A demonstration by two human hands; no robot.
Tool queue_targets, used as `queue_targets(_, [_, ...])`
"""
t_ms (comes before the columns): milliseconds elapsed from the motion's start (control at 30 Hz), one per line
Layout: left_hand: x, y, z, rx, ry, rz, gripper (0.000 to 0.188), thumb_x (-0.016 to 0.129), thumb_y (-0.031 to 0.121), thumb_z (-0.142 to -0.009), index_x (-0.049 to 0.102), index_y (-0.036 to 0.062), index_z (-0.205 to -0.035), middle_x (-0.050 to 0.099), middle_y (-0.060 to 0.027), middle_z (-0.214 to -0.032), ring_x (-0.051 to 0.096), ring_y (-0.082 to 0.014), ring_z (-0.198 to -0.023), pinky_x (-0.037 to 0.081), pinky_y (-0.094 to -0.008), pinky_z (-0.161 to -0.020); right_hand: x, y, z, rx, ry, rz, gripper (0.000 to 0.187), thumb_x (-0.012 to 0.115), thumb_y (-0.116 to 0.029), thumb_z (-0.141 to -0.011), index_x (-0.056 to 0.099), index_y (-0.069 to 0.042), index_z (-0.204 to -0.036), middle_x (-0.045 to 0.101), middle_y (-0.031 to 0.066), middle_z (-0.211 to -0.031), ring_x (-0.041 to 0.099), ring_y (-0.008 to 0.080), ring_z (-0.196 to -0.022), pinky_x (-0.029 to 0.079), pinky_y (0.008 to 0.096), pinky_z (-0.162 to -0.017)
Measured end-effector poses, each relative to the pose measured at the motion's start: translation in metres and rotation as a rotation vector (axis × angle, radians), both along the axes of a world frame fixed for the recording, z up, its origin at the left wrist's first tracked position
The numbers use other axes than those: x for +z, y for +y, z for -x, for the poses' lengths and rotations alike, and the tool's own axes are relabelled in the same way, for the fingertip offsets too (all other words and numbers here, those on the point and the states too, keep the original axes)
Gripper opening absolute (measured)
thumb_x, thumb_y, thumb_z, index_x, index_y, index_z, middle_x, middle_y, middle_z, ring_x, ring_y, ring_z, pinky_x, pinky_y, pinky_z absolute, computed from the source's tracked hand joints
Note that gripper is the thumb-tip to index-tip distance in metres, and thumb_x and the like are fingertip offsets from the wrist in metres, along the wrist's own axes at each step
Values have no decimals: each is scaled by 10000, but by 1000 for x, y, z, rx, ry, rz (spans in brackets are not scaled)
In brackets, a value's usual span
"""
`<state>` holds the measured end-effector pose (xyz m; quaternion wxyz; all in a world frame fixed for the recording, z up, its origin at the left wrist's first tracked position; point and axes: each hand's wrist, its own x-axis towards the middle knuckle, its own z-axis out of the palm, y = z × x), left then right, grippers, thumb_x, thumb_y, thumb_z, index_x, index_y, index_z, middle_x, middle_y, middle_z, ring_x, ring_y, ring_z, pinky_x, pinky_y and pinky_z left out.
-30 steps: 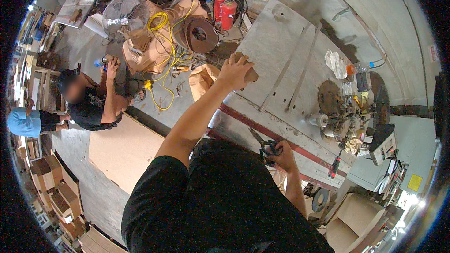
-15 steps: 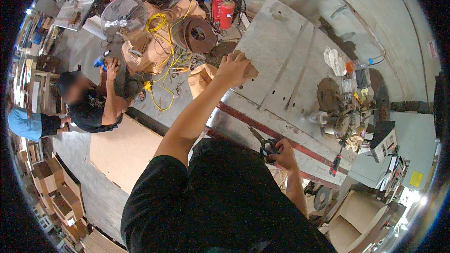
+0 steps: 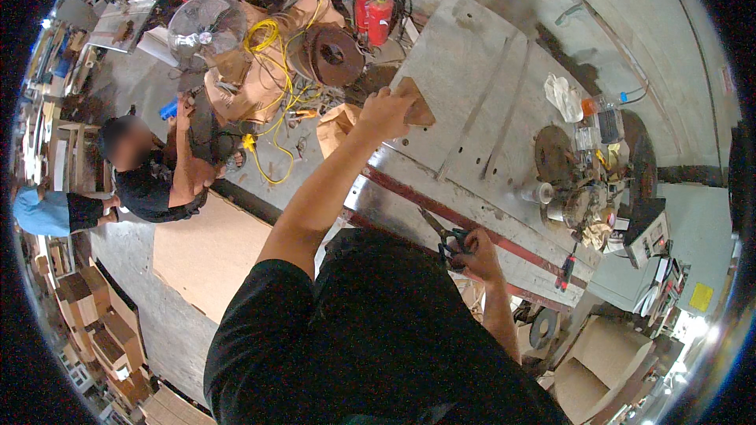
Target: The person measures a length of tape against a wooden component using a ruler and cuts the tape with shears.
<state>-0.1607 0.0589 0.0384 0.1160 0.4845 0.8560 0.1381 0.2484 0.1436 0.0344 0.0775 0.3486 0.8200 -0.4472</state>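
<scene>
My left hand (image 3: 386,116) reaches out over the far left corner of the grey metal table. Its fingers are closed on the near edge of a flat brown angular piece (image 3: 422,107), which lies on or just above the tabletop; I cannot make out its material. Close to my body, my right hand (image 3: 482,256) grips a pair of scissors (image 3: 455,242) by the dark handles. Their blades are parted and point away to the left, over the table's near edge. The brown piece and the scissors are well apart.
Right on the metal table (image 3: 465,71) are a red-black screwdriver (image 3: 565,269), a clear cup (image 3: 539,193) and clutter around a round metal part. Beyond the left corner stand a paper bag (image 3: 337,127), yellow cord (image 3: 268,35) and fire extinguishers (image 3: 379,20). Two people (image 3: 153,165) are at left.
My left hand has shifted slightly left and nearer, and more of the brown piece shows. My right hand still holds the scissors. The nearby person's hand with a blue tool has turned.
</scene>
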Motion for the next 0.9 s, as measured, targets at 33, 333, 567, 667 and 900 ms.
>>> queue_targets(33, [-2,0,-2,9,15,-33,717,822,265,-671,565,195,-1337,536,-104,-1359,561,-377,-1179,506,-505,-945,1,-1,3,10,5,-19,526,914,-152,-569,533,-86,-926,537,36,-818,507,178,-723,453,319,-652])
queue_targets(333, [-12,-8,-6,35,28,-142,737,840,329,-673,549,194,-1336,490,-107,-1404,530,-374,-1204,478,-474,-989,-3,-1,-2,-10,33,-45,510,880,-117,-545,544,-81,-927,527,40,-811,494,183,-728,444,326,-664])
queue_targets(567, [-8,-18,-6,41,118,-142,578,736,378,-744,609,179,-1271,501,-91,-1377,549,-354,-1168,489,-476,-934,2,-2,6,-41,-22,-49,485,889,-152,-561,548,-87,-899,530,44,-782,501,182,-708,443,333,-637])
queue_targets(667, [-4,-16,-20,77,290,-311,495,729,421,-758,664,133,-1155,549,-103,-1330,548,-353,-1171,484,-482,-926,-2,-3,4,-57,16,-47,498,896,-161,-557,548,-87,-905,533,49,-764,509,185,-697,447,337,-637])
queue_targets(900, [13,-12,-94,12,-301,55,513,712,571,-777,715,82,-929,678,-136,-1019,677,-357,-878,549,-469,-773,-4,-3,0,-60,3,-11,506,882,-101,-543,530,-92,-906,506,19,-766,496,160,-716,432,317,-643])
